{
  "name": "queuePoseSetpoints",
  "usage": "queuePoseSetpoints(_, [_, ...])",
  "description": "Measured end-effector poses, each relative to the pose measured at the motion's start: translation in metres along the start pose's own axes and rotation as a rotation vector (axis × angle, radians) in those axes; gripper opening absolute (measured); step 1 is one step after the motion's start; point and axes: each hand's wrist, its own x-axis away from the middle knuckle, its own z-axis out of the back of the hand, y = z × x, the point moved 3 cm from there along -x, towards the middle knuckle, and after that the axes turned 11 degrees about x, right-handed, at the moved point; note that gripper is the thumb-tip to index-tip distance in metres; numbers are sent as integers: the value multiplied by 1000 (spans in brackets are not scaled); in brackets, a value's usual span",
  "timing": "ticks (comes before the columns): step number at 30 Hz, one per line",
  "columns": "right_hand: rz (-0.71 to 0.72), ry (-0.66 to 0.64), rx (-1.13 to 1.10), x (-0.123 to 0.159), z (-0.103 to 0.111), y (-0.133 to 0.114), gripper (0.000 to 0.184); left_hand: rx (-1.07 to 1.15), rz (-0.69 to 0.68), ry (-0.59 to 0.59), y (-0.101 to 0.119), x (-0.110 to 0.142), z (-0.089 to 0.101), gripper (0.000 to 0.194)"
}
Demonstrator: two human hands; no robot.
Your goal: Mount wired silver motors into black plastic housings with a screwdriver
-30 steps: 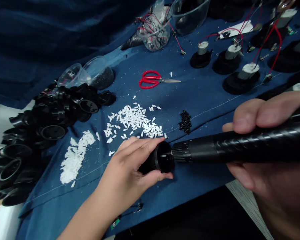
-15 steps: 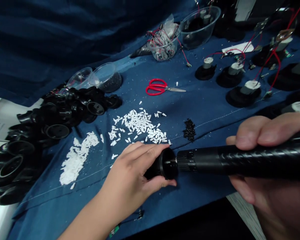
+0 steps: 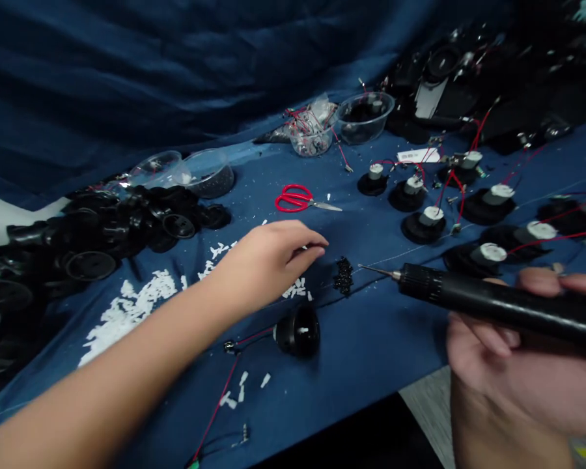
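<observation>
Blue cloth (image 3: 371,384) covering bench: left hand (image 3: 268,260) loosely open, empty, over white plastic bits (image 3: 295,288), near black screws (image 3: 343,275); right hand (image 3: 498,365) gripping electric screwdriver (image 3: 473,299).

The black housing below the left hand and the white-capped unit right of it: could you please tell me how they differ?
The housing lies on its side, while the unit stands upright on a wide black base. The unit has a white-capped cylinder on top; the housing shows no white cap. Both are black and rest on the blue cloth.

Black housing (image 3: 297,332) now out of L hand (image 3: 268,260), down on cloth (image 3: 371,371).
</observation>
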Motion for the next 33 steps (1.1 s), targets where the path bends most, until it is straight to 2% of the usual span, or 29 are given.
queuePoseSetpoints(3, [107,11,-12,-8,-6,2,38,-11,-97,-217,-11,-40,-10,24])
queuePoseSetpoints(6, [110,17,-4,-10,-10,4,38,16,-163,-331,-18,-54,-18,22])
queuePoseSetpoints(12, [73,97,3,-5,-9,2,38,40,-212,-318,-19,-53,-23,15])
queuePoseSetpoints(17, [83,88,-2,-4,-9,4,34,49,-222,-285,-17,-47,-22,20])
queuePoseSetpoints(22, [94,117,9,-3,-11,3,29,81,-218,-278,-18,-47,-24,14])
queuePoseSetpoints(25, [84,147,13,-3,-11,2,29,93,-182,-237,-20,-46,-23,14])
queuePoseSetpoints(28, [59,161,15,-6,-11,2,30,88,-89,-128,-17,-34,-15,13])
queuePoseSetpoints(30, [62,142,9,-7,-11,1,35,126,-5,-20,-10,-18,-6,12])
queuePoseSetpoints(33, [23,61,-12,-6,-9,2,41,311,136,167,4,16,6,7])
